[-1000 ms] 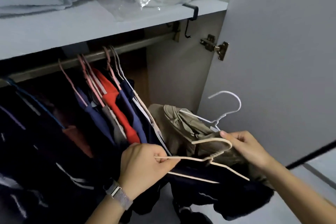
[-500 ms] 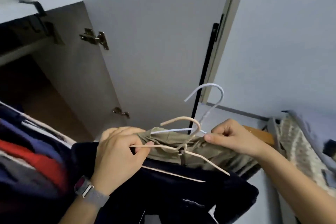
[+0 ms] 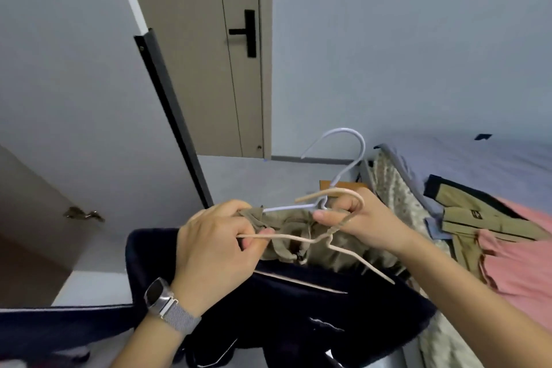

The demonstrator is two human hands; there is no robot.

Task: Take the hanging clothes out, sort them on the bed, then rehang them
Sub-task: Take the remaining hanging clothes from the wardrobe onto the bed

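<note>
I see my left hand (image 3: 215,248) curled round the left arm of a beige hanger (image 3: 313,240), pinching it together with a fold of the khaki garment (image 3: 301,236). My right hand (image 3: 364,224) pinches the necks of that hanger and a white hanger (image 3: 349,152), whose hook stands up above my fingers. The khaki garment lies bunched between both hands, and a dark navy garment (image 3: 298,305) hangs below them, draping down past my left wrist, which wears a watch (image 3: 162,299).

To my right the bed (image 3: 478,158) begins just beside my right forearm; its patterned edge runs from the far corner toward me. A khaki piece with dark trim (image 3: 484,212) and a pink garment (image 3: 525,263) already lie on it, near that edge, while the grey sheet farther back is bare. To my left the wardrobe door (image 3: 74,98) stands open, its dark edge strip slanting down close to my left hand. Open floor (image 3: 268,176) lies ahead, running to a closed room door (image 3: 209,54).
</note>
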